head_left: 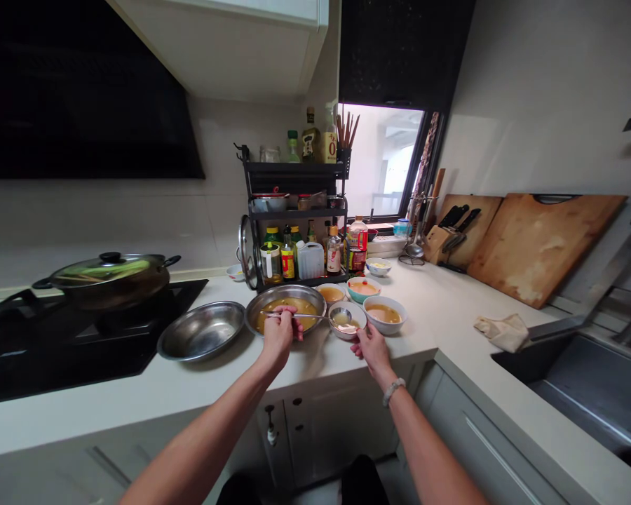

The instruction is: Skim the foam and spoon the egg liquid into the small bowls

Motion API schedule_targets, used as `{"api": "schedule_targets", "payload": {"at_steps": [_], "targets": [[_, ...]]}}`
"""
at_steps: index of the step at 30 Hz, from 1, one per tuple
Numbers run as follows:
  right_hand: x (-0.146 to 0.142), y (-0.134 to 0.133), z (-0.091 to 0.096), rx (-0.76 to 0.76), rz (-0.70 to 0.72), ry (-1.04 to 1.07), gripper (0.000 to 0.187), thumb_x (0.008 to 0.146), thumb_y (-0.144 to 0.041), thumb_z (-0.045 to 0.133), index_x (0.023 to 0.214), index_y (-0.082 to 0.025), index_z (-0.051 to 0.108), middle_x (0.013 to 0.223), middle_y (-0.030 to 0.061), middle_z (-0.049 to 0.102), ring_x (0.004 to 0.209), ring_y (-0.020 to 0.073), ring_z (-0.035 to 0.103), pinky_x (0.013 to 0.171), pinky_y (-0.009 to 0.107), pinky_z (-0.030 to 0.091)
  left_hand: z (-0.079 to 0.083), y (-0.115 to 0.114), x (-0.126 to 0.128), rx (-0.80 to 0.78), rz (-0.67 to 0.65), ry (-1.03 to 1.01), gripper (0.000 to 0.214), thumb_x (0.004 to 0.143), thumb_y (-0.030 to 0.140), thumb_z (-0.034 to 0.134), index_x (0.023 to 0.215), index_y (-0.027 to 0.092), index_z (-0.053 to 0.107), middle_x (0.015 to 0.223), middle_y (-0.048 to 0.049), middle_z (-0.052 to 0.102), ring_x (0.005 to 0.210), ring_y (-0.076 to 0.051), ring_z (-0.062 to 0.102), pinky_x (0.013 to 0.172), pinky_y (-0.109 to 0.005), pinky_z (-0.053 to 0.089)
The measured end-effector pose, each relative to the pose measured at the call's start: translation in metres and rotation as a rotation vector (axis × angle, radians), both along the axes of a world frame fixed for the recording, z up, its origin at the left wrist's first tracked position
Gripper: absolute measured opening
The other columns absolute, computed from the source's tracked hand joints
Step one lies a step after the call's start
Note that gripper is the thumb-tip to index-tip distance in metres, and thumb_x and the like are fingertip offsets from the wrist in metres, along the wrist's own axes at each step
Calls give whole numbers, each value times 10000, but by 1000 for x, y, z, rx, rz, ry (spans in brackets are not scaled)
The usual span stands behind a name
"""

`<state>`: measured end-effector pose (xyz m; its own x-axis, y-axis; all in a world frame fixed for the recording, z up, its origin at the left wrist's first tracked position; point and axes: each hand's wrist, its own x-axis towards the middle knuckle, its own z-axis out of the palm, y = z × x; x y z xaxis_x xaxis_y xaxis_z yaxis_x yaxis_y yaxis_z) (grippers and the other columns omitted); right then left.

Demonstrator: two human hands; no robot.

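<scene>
My left hand (282,330) is closed round the handle of a metal ladle (310,315), above a steel basin (249,319) of yellowish soup. The ladle's bowl, with liquid in it, is over a small white bowl (348,335) that has some pale food inside. On that bowl's right rim are the fingers of my right hand (371,348), pinching its edge. Close by stand a white bowl of soup (399,324), a green-sided bowl (365,297) and another filled bowl (330,286) partly behind the small one.
Left of the soup lies a steel basin (186,330); beyond it a lidded pan (110,287) sits on the black stove (116,358). A rack (294,168) of bottles stands behind. At right are a knife block (436,242), cutting boards (536,245), a cloth (502,331) and the sink (583,379).
</scene>
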<state>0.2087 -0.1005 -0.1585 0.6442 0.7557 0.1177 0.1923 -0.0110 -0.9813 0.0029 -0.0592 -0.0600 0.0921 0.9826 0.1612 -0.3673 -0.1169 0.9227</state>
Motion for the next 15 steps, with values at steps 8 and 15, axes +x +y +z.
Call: {"api": "schedule_targets", "payload": {"at_steps": [8,15], "targets": [[0,-1,0,-10,-4,-16,358,830,-349,489,1124,-157,562,552,-17,641,390,114,599,350,148,400,6,10,-42,152,111,79,182,744,318,519,862,179,507,522,62,533,420,-129,548,387,-216,418],[1,-1,-1,-28,-6,-46,383,828,-378,501,1131,-152,568,572,-10,652,397,107,601,363,143,399,-5,6,-78,526,238,597,134,823,276,453,881,202,549,509,40,555,420,-135,522,447,-229,406]]}}
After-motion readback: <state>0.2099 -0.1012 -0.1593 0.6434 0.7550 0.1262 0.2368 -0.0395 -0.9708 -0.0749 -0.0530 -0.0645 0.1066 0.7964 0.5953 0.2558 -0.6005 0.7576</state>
